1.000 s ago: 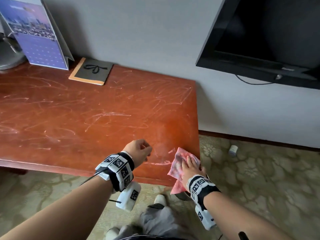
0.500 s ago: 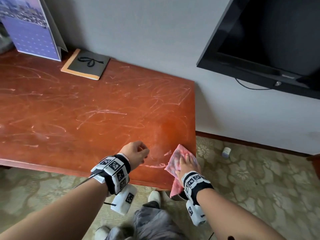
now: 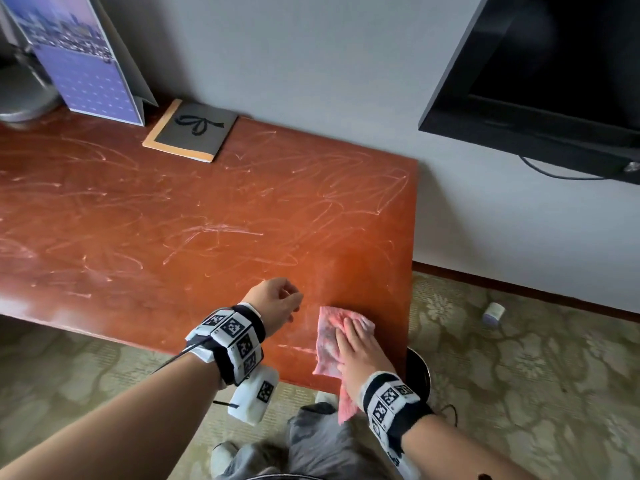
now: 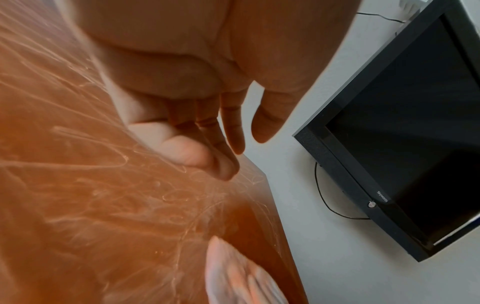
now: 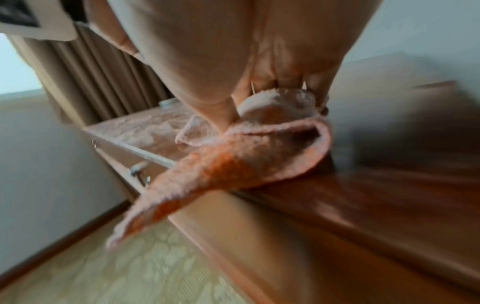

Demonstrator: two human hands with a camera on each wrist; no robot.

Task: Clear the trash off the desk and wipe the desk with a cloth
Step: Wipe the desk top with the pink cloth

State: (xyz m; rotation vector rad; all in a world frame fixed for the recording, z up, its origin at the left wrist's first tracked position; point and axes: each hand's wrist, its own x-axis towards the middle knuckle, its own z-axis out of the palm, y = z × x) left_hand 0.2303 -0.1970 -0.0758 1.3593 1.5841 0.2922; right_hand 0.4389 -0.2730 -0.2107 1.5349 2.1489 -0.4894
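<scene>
The red-brown desk is covered in pale wipe streaks. A pink cloth lies near its front right corner, one end hanging over the front edge. My right hand presses flat on the cloth with straight fingers. In the right wrist view the cloth bunches under my palm and droops past the desk edge. My left hand hovers just left of the cloth, fingers loosely curled and holding nothing. In the left wrist view its fingertips touch the desk.
A standing calendar and a grey notebook sit at the desk's back edge, with a lamp base at far left. A black TV hangs on the wall to the right. A dark bin stands under the desk corner. A small roll lies on the carpet.
My right hand has slid the cloth leftward, away from the desk's right edge. The left hand has barely moved.
</scene>
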